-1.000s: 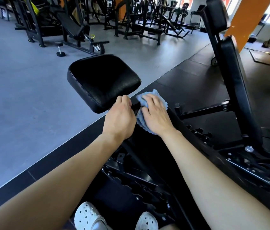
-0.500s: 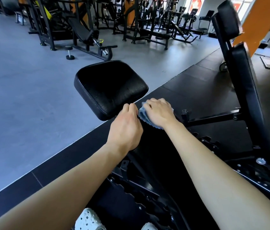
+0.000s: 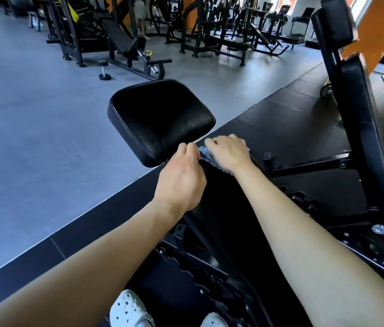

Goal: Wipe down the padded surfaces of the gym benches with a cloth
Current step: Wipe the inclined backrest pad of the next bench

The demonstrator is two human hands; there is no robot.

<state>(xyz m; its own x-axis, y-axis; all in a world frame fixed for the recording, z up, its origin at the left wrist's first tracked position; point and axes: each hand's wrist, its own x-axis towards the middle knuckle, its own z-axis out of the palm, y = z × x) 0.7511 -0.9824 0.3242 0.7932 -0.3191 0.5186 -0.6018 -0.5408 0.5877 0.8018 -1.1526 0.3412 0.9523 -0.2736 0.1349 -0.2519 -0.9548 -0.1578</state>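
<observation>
Right hand (image 3: pixel 230 153): knuckles up, fingers curled down and closed over a blue cloth (image 3: pixel 204 155), pressing it onto the far end of the back pad (image 3: pixel 221 199). Blue cloth: bunched, mostly hidden under the palm, showing only as a strip between the two hands and a scalloped edge beneath the wrist; long axis slanting from upper left to lower right. Left hand (image 3: pixel 181 180): just beside the right, touching the cloth's left edge, fingers curled with tips tucked out of sight at the near edge of the seat pad (image 3: pixel 160 119); whether gripping anything, cannot tell. Back pad: black, narrow, long axis running away from the wearer between both forearms and ending at the hands. Seat pad: black, squarish with rounded corners, directly beyond the back pad, far edge tipped upward, wide side facing the camera. To the right, well apart: second bench (image 3: pixel 360 119), its long black pad set steeply upright on a black frame, with a smaller head pad (image 3: pixel 335 20) above. Underfoot: black rubber mat (image 3: pixel 280 119) beneath both benches, grey floor (image 3: pixel 33 138) to the left. At bottom edge: two white perforated shoes (image 3: pixel 127 308). Far background: small dumbbell (image 3: pixel 103 70) standing on end, rows of black machines (image 3: pixel 210 31), orange pillar (image 3: pixel 379 31).
</observation>
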